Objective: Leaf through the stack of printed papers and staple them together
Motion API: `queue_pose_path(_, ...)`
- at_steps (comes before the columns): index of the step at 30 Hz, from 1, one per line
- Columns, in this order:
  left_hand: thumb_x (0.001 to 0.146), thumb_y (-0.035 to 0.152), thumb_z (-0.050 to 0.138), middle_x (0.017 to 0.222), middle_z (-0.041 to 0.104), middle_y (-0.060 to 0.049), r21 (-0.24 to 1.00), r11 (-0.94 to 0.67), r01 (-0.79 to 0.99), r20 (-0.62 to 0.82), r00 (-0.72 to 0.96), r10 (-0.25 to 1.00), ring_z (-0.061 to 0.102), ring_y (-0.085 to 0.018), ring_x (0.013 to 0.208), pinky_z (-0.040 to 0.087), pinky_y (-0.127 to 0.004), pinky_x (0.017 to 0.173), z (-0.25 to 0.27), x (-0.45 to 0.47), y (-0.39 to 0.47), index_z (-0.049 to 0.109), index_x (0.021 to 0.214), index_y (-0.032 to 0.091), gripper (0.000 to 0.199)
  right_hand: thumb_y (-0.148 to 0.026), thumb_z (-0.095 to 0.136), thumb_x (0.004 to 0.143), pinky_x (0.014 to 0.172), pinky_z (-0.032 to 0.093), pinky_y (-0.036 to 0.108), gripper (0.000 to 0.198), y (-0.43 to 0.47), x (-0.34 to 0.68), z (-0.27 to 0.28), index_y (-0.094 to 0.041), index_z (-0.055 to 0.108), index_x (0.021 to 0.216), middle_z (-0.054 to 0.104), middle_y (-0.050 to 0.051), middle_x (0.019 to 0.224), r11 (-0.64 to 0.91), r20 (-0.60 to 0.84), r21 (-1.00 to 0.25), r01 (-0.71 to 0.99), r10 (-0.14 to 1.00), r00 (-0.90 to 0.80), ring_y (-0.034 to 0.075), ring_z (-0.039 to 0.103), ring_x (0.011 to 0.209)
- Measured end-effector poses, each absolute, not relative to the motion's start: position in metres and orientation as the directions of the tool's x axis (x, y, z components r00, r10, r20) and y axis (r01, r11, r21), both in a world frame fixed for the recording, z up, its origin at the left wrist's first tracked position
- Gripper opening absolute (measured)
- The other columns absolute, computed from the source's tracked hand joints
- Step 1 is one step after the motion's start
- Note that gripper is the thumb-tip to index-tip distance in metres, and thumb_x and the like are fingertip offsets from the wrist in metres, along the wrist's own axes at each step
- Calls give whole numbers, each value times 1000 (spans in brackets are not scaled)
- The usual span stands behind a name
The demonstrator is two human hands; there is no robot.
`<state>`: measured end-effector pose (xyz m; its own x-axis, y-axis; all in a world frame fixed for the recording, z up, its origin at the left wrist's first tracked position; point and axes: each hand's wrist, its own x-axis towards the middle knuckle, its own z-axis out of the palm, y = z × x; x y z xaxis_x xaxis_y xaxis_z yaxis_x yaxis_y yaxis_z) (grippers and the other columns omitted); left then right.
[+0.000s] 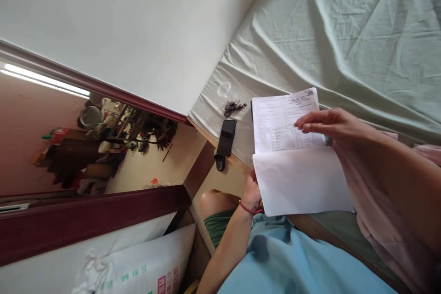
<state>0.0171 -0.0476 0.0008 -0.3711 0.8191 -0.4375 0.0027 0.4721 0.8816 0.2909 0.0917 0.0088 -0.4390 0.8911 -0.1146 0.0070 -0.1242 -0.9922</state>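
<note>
A sheaf of printed papers lies in front of me, with text and a table on its upper page and a code in one corner. Its lower part is a folded-over blank white sheet. My left hand, with a red string at the wrist, grips the papers at their lower left edge; some of its fingers are hidden behind the sheet. Over the right side of the printed page is my right hand, fingers stretched out and nothing held. Whether its fingertips touch the paper I cannot tell.
A black phone-like item or case lies at the corner of the sheet-covered bed. Beside it are a bunch of keys and a clear plastic cup or lid. A white printed sack stands at lower left, below a dark red ledge.
</note>
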Motion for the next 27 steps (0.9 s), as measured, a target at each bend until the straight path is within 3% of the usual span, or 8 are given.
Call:
queue_pose_path(6,57,26,93,103,80,-9,870,491,34,-451,-344,824,73,-28,103,57,-39,96,0,17,-47,75,96,17,44,-68,73,78,89,53,40,48,94,291,4,-25,80,97,77,4,96,-65,-156,-978,198,860,-485,24,70,93)
queue_pose_path(8,58,25,92,103,81,-8,872,489,41,-445,-353,823,73,-27,102,57,-37,95,0,17,-47,75,97,18,42,-64,72,80,83,54,39,42,93,287,2,-24,78,93,75,3,86,-55,-124,-979,198,925,-359,22,70,83)
queue_pose_path(11,59,24,92,103,81,-7,877,478,45,-436,-342,833,73,-26,101,57,-37,95,0,18,-46,75,97,18,43,-51,68,85,75,55,37,28,90,281,1,-24,74,91,69,1,73,-58,-59,-975,213,998,2,19,67,68)
queue_pose_path(14,59,24,92,102,81,-7,882,468,57,-429,-313,847,73,-26,99,57,-38,95,1,19,-45,76,97,18,42,-39,64,87,74,55,39,23,90,279,-1,-23,72,100,72,3,86,-55,21,-939,340,976,217,18,66,64)
queue_pose_path(18,57,24,93,98,81,-8,876,477,67,-433,-322,842,73,-27,98,58,-39,94,5,21,-44,76,97,17,44,-37,63,87,84,55,42,43,97,284,-9,-21,63,127,73,11,121,-109,-12,-868,485,980,199,18,66,70)
queue_pose_path(22,54,21,94,95,81,-8,871,487,69,-439,-340,832,73,-28,100,57,-41,97,6,21,-43,75,95,17,46,-44,66,85,78,54,38,59,103,288,-13,-17,56,137,75,11,118,-226,-180,-902,367,972,154,21,67,81)
queue_pose_path(27,52,21,95,95,81,-9,861,507,38,-462,-357,812,74,-29,101,56,-42,98,3,19,-43,75,95,16,47,-44,70,80,77,49,34,45,100,287,-5,-19,67,118,75,8,104,-200,-153,-910,364,976,153,18,64,78)
